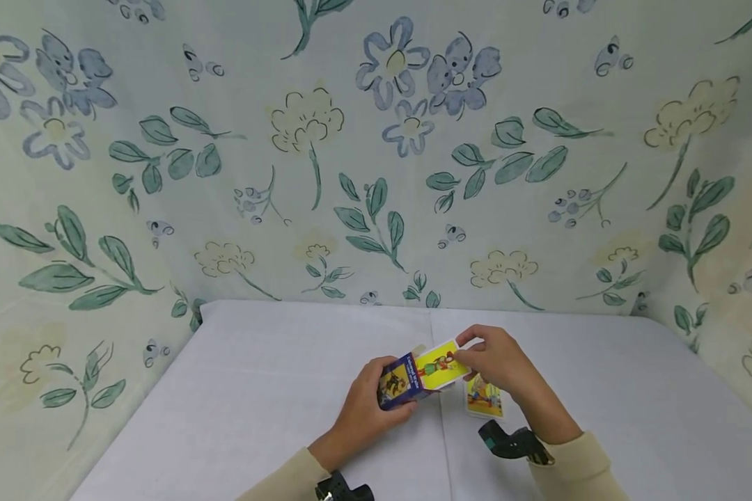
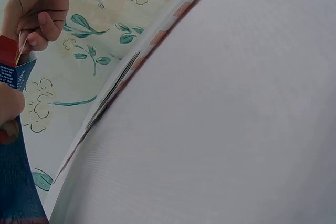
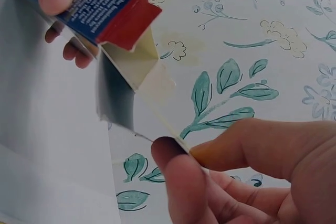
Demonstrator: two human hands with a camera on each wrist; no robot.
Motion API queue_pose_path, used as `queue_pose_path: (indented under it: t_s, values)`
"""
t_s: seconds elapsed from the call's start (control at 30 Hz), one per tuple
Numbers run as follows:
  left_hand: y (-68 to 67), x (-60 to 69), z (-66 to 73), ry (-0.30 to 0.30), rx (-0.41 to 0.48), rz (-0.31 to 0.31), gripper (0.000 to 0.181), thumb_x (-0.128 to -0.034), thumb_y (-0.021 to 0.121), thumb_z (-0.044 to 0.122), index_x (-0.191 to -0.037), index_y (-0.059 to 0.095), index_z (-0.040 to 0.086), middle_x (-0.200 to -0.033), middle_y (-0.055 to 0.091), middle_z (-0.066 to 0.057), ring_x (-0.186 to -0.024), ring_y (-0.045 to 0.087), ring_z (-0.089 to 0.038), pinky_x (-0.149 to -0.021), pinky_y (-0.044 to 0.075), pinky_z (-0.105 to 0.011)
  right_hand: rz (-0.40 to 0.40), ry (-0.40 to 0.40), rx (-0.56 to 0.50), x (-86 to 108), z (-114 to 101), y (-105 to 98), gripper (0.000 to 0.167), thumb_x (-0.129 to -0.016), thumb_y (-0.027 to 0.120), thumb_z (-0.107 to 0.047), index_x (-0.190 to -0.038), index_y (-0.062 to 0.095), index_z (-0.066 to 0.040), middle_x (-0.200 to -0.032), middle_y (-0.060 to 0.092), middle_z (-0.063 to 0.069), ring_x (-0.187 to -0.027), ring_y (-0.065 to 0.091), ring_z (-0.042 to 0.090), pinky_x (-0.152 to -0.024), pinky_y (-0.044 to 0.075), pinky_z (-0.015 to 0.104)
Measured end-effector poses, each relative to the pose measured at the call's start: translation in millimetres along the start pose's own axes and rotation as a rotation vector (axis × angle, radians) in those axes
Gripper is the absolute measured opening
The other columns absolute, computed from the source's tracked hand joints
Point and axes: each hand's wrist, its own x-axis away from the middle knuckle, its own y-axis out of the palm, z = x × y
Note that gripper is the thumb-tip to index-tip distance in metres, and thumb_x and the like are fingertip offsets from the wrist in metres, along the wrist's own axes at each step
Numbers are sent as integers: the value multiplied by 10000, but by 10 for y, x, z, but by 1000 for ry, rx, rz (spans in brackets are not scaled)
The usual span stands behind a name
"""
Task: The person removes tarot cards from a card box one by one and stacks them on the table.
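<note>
My left hand [image 1: 365, 412] grips a dark blue card box [image 1: 396, 385], tilted with its mouth toward the right. A yellow picture card [image 1: 437, 363] sticks partly out of that mouth. At its outer end, my right hand [image 1: 500, 358] pinches it between thumb and fingers. In the right wrist view the card appears edge-on as a thin line running to the fingertips [image 3: 169, 153], and the box's red flap [image 3: 131, 22] stands open. Below the right hand, a small stack of picture cards [image 1: 485, 399] lies on the table, partly covered by the hand.
A white cloth covers the table [image 1: 276, 376], with a crease running front to back near the middle. Floral fabric [image 1: 376, 174] hangs behind and at both sides. Dark wrist devices [image 1: 507, 442] sit at both cuffs.
</note>
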Motion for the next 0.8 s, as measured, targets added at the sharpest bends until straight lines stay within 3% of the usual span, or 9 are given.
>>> queue_pose_path:
  t_s: [0.8]
  values:
    - [4, -7, -5, 15, 4, 14, 678, -780, 795, 340, -1330, 441, 162, -1220, 529, 14, -1031, 516, -105, -856, 495, -278, 28, -21, -11, -13, 61, -253, 309, -859, 642, -149, -1117, 596, 16, -894, 710, 130, -585, 632, 210, -529, 490, 310]
